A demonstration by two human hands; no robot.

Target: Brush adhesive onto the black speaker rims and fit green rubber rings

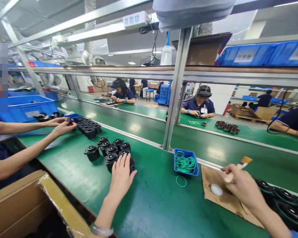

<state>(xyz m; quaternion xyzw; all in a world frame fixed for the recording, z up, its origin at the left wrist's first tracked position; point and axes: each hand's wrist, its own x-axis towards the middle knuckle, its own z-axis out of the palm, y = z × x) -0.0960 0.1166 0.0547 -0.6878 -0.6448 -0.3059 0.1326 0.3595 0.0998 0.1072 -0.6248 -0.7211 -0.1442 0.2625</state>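
My left hand (120, 175) reaches over the near end of a cluster of round black plastic housings (111, 150), its fingers stretched out and the thumb apart. The fingertips lie on or just above the nearest housing, partly covering it; firm contact is hard to tell. My right hand (245, 185) is closed round the pale handle of a paintbrush (245, 161), bristles pointing up and away. Below that hand lies a brown cardboard sheet (208, 177) with a white round lid or dish (216, 189) on it. More black housings with green rings (285, 195) stand beyond the right wrist.
A blue bin (186, 162) holds green rubber rings; one loose ring (181, 181) lies before it. A metal post (175, 89) rises behind. At left, a co-worker's hands (64, 125) handle a part beside more housings (89, 127). An open carton (57, 205) stands at front left.
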